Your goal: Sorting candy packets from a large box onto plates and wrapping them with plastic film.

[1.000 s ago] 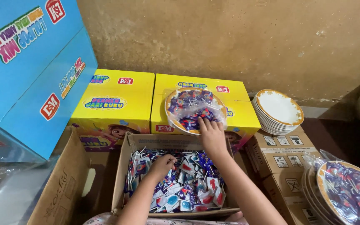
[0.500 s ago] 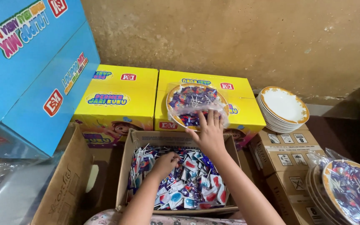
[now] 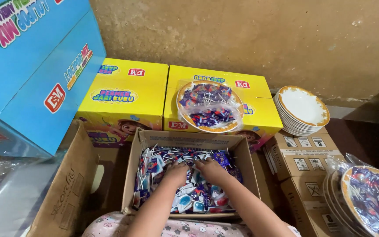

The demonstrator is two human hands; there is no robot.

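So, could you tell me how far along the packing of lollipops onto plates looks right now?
Done: one wrapped plate of lollipops sits on a yellow box, and more filled plates stack at right. In hand: left hand and right hand dig in the carton of lollipops. Left: a stack of empty plates and many lollipops.

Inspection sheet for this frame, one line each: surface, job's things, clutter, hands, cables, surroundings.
Surface: floor crowded with cartons; little of it bare.
Job's things: open cardboard box full of wrapped lollipops; wrapped plate of lollipops on a yellow carton.
Clutter: stack of empty plates, more wrapped plates, second yellow carton, blue carton, small brown cartons.
Hands: left hand and right hand both down among the lollipops; grip hidden.
Cables: nothing seen.
Surroundings: rough bare wall.
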